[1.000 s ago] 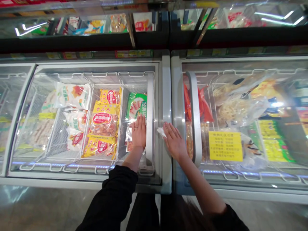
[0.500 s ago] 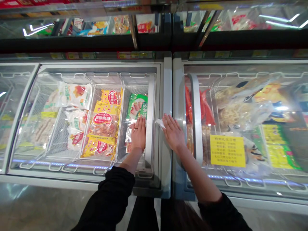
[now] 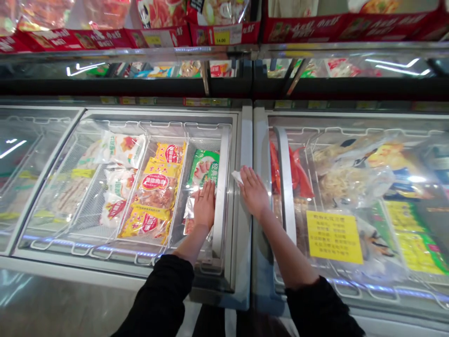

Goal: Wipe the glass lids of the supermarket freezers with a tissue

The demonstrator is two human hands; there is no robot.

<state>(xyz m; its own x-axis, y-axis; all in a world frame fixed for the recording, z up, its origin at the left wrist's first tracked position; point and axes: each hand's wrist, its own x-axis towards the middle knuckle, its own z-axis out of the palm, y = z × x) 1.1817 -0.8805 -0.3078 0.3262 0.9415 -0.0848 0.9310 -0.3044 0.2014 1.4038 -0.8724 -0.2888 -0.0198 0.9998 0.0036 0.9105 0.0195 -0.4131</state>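
Frozen-food chest freezers stand side by side beneath a shelf of red-edged cartons (image 3: 217,35). At far left, the curved clear glass sliding lid (image 3: 115,140) of the left freezer covers white wire baskets. These hold white plastic bags with red print (image 3: 121,147), then yellow-and-red snack packets (image 3: 154,187), then a green-and-white pouch (image 3: 205,166).

The person's left hand (image 3: 204,206) lies flat on this glass, palm down, fingers straight and together, gripping nothing. It sits over the green pouch, just beside the upright grey lid handle (image 3: 220,187). A ring shows on 1 finger. The black sleeve (image 3: 161,299) reaches to the wrist.

The grey freezer frame (image 3: 245,140) between the 2 cabinets carries the right hand (image 3: 254,192). It is also flat and open, fingers extended, pressing a small white crumpled cloth or tissue (image 3: 237,177) against the frame; only a corner of the cloth shows at the fingertips.

To the right, the second glass lid (image 3: 351,126) has its own grey handle (image 3: 284,178). Under it lie red packets (image 3: 296,168), clear bags of pale food (image 3: 347,168), and a yellow rectangular notice with printed text (image 3: 333,236).
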